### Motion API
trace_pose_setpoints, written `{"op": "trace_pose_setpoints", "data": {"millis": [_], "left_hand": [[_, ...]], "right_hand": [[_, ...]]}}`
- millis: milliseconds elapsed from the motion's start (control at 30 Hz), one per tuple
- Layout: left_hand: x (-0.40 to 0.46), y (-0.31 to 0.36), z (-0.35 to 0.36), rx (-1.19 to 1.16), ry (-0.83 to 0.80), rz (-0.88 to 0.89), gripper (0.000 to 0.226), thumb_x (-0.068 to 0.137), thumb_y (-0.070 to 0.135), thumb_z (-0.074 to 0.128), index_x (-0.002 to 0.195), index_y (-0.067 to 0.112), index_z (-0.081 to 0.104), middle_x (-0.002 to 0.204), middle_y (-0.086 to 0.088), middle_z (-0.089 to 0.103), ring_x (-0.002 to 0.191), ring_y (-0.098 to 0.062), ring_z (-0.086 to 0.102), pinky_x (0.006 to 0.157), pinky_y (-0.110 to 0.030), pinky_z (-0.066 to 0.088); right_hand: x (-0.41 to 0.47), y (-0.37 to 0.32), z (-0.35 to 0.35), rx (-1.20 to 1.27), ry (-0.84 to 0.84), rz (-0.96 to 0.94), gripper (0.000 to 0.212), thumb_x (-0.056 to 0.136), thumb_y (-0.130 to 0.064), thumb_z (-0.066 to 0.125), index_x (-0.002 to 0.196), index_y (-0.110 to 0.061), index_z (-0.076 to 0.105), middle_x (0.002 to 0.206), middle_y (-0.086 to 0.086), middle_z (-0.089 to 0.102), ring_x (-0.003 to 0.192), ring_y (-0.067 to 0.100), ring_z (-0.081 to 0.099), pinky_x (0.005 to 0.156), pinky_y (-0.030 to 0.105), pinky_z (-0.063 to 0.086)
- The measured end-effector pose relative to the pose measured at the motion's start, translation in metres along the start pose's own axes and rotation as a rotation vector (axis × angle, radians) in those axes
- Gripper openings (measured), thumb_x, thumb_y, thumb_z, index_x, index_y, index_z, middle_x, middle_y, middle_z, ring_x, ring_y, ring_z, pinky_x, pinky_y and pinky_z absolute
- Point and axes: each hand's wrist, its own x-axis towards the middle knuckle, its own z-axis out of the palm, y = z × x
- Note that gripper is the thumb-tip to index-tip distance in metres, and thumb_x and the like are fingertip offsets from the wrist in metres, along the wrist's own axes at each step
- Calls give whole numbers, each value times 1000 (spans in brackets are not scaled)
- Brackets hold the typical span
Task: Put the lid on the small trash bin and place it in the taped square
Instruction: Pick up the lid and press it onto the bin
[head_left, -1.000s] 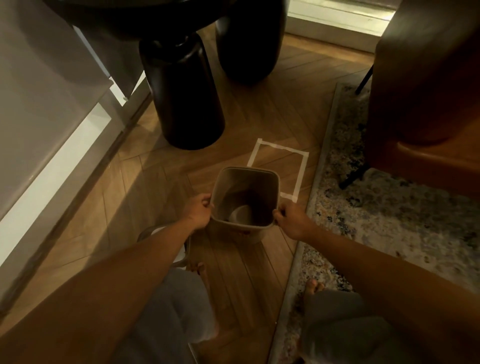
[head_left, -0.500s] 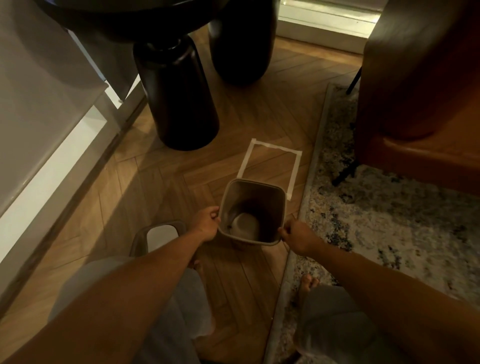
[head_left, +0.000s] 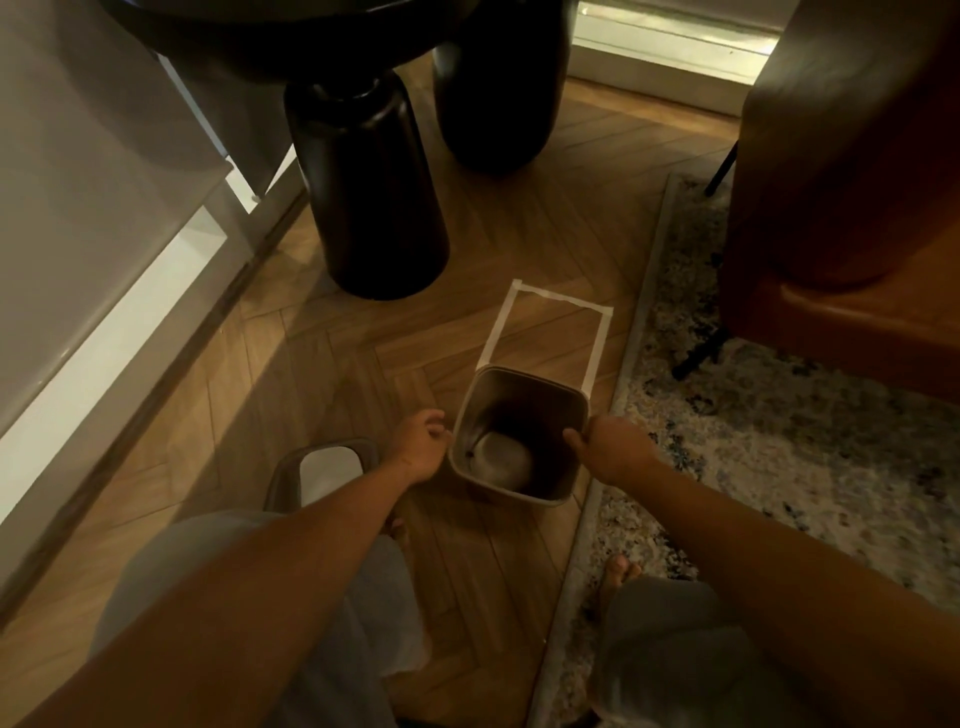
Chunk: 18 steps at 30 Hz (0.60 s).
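Bin: the small open trash bin (head_left: 519, 434) sits on the wood floor (head_left: 322, 395), its far rim overlapping the near edge of the taped square (head_left: 548, 325).
Left hand: the left hand (head_left: 418, 444) is loosely curled beside the bin's left rim; whether it touches is unclear.
Right hand: the right hand (head_left: 610, 449) grips the bin's right rim.
Lid: the lid (head_left: 324, 467) lies on the floor left of the bin, under the left forearm.
Rug: a patterned rug (head_left: 753, 441) borders the floor on the right.
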Motion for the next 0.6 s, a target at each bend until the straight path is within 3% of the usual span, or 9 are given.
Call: {"op": "trace_pose_setpoints", "data": {"millis": [167, 267, 367, 433, 500, 533, 600], "left_hand": [[0, -29, -31, 7, 99, -52, 39, 100, 19, 57, 139, 11, 56, 133, -9, 62, 116, -25, 59, 89, -30, 48], [3, -57, -56, -7, 169, -115, 38, 100, 15, 56, 137, 6, 58, 139, -15, 59, 126, -31, 56, 94, -26, 40], [2, -84, -76, -14, 201, -190, 37, 101, 16, 56, 135, 3, 60, 141, -19, 57, 129, -35, 52, 101, -29, 38], [2, -103, -88, -46, 235, -244, 39, 101, 17, 56, 137, 3, 58, 137, -21, 59, 122, -34, 55, 96, -29, 39], [4, -121, -98, -98, 269, -292, 41, 101, 17, 57, 140, 4, 56, 119, -17, 66, 103, -28, 57, 82, -22, 35], [5, -130, -103, -110, 278, -302, 42, 101, 18, 56, 140, 3, 55, 114, -15, 67, 101, -28, 57, 82, -21, 36], [9, -151, -113, -92, 245, -367, 41, 103, 22, 52, 140, 4, 54, 125, -20, 63, 112, -34, 60, 91, -29, 45]], "right_hand": [[15, -52, -21, 194, 19, -136, 24, 102, -47, 59, 81, -34, 58, 71, -15, 57, 64, -2, 54, 51, 18, 33], [19, -92, -21, 298, -55, -296, 24, 103, -37, 63, 79, -35, 60, 75, -14, 63, 69, -1, 60, 57, 15, 39], [20, -129, -12, 343, -136, -390, 19, 104, -29, 62, 93, -17, 71, 84, -1, 73, 77, 13, 71, 68, 30, 58], [21, -157, 0, 318, -163, -424, 20, 105, -28, 60, 93, -15, 69, 86, 3, 73, 79, 18, 72, 73, 36, 60], [22, -185, 11, 297, -184, -450, 19, 106, -29, 58, 96, -18, 68, 86, 1, 70, 81, 18, 70, 75, 35, 60], [23, -199, 18, 290, -184, -467, 19, 106, -30, 57, 100, -17, 69, 89, 1, 71, 83, 18, 70, 77, 34, 59], [29, -227, 33, 268, -184, -495, 22, 106, -32, 57, 106, -16, 71, 95, 2, 73, 87, 18, 70, 79, 36, 59]]}}
